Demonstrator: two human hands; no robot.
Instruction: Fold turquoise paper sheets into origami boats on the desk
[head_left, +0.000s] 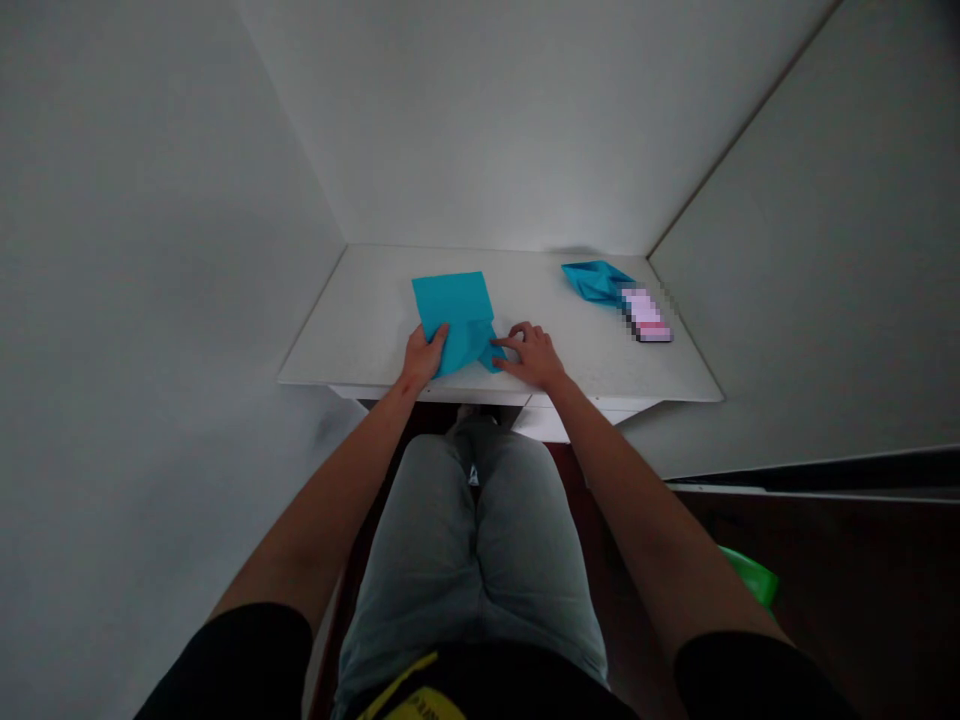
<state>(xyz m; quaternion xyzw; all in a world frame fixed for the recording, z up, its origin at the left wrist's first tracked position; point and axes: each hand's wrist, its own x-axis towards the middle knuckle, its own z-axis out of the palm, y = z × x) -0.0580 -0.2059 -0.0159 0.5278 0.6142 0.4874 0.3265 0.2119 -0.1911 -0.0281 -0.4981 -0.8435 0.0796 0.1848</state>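
Observation:
A sheet of blue paper lies partly folded near the front of the white table. Its lower part is turned over, and a small flap sticks out at the lower right corner. My left hand grips the lower left edge, thumb on top and the other fingers mostly hidden. My right hand is at the right corner, its index finger and thumb stretched out and touching the flap, the fingers apart. A folded blue paper boat sits at the back right of the table.
A phone, its screen blurred, lies beside the paper boat. The white table stands against walls at the back and both sides. A drawer is under its front edge. Something green is on the floor at right.

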